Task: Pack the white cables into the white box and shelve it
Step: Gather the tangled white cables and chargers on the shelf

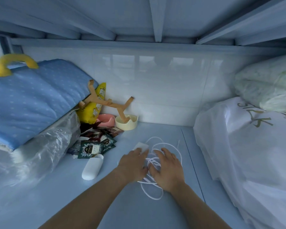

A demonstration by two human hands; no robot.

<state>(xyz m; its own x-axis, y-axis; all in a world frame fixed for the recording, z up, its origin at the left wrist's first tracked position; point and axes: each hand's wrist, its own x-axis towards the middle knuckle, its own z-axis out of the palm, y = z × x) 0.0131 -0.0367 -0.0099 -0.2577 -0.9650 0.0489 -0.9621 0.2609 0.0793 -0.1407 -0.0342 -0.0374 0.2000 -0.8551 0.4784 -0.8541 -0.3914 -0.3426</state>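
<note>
Tangled white cables on a pale blue shelf, left hand open with fingertips on a small white box, right hand open, spread over the cables, tea packets nearby left

Both bare forearms reach forward from the lower edge of the view, converging toward the middle. The left hand lies palm down, fingers pointing ahead and gently curled. The right hand sits just beside it (thumbs nearly meeting), palm down, fingers spread and loose, not clenched.
</note>
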